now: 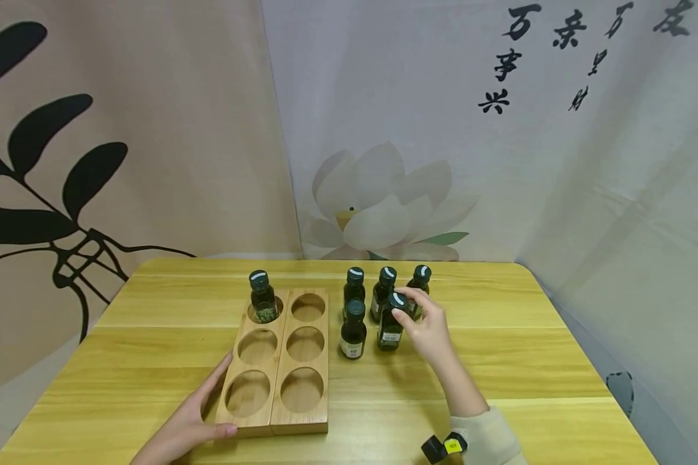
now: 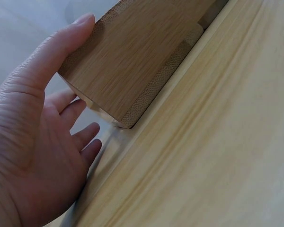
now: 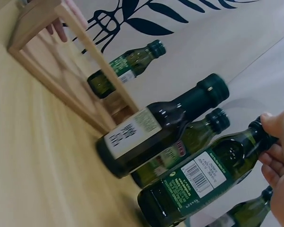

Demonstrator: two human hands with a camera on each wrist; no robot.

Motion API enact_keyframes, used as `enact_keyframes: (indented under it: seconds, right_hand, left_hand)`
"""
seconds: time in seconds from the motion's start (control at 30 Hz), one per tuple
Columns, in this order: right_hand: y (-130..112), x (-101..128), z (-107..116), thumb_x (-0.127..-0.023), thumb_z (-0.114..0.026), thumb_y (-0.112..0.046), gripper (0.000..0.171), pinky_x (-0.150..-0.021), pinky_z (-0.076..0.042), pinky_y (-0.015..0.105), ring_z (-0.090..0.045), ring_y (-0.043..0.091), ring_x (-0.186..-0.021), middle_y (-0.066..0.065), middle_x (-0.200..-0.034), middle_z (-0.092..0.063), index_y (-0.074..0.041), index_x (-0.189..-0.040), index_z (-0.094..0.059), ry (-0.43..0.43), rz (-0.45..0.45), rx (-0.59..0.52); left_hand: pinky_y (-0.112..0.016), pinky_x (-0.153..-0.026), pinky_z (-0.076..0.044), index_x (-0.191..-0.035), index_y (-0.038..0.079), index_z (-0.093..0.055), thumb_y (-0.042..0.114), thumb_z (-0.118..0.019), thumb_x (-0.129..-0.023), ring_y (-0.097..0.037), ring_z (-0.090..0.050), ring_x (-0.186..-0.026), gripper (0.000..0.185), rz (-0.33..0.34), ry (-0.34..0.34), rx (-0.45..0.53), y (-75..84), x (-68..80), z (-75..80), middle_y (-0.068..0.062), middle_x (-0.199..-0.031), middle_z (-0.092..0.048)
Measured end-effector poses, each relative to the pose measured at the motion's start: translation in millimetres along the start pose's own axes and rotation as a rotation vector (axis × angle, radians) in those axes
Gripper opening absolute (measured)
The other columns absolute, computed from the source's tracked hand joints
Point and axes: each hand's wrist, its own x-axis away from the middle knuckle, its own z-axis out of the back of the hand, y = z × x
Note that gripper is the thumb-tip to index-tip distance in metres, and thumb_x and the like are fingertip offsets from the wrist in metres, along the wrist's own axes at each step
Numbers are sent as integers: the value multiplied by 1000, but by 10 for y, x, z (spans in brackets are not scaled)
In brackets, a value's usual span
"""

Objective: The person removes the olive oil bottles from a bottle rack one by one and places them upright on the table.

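Note:
A wooden rack [image 1: 299, 427] with two rows of round holes lies left of centre in the head view. My left hand [image 1: 189, 416] holds its near left corner, thumb on the front end and fingers along the left side. In the left wrist view the thumb [image 2: 68, 40] presses the rack's end face [image 2: 128, 61]. My right hand [image 1: 427, 326] pinches the dark cap of a green glass bottle [image 3: 194, 189] between thumb and fingers. Whether that bottle's base touches the table, I cannot tell. Another dark green bottle [image 1: 264, 302] stands in the rack's far left hole.
A darker bottle with a pale label [image 1: 353, 332] stands just left of the held one. Behind them are a bottle [image 1: 355, 287], another bottle [image 1: 384, 294] and a partly hidden bottle [image 1: 421, 278]. A printed cloth backdrop [image 1: 384, 129] rises behind the wooden table [image 1: 500, 361].

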Motion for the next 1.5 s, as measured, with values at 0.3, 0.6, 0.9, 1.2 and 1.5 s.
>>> enact_keyframes:
  seconds: [0.3,0.6,0.9,1.2,1.5]
  right_hand:
    - [-162,72,-27,-82,-71,5,36,-91,-44,37,-52,26,-97,19,-112,-62,6,-117,-63,30,-62,4]
    - [-338,53,-5,-80,-75,1,47,-93,-41,26,-53,33,-110,21,-122,-60,4,-125,-59,53,10,-11]
    - [-656,-72,-73,-79,-75,3,47,-92,-40,23,-52,33,-110,24,-121,-59,6,-123,-60,86,99,-15]
    - [-917,-182,-258,-81,-75,-1,47,-92,-42,48,-51,27,-109,18,-123,-59,3,-125,-60,14,67,-59]
    - [-790,-409,-619,-78,-77,0,51,-92,-44,40,-54,29,-112,16,-122,-61,1,-125,-60,-47,230,-102]
  left_hand:
    - [-76,-97,-9,-155,30,-10,9,-79,-77,-47,-3,-138,107,23,-4,18,9,-9,0,-20,-157,-5]
    - [-77,-95,-8,-155,30,-10,9,-79,-77,-49,-1,-138,106,36,-8,27,14,-2,-4,-19,-158,-4]
    - [-77,-95,-8,-155,30,-11,8,-79,-76,-48,-2,-138,107,27,-5,23,5,-3,1,-20,-157,-5]
    - [-77,-96,-7,-155,29,-10,8,-79,-77,-47,-2,-137,107,25,-13,19,-9,-2,-6,-20,-157,-4]
    - [-76,-98,-6,-155,29,-10,7,-79,-77,-46,-1,-138,106,33,-13,36,1,-6,-9,-19,-157,-3]
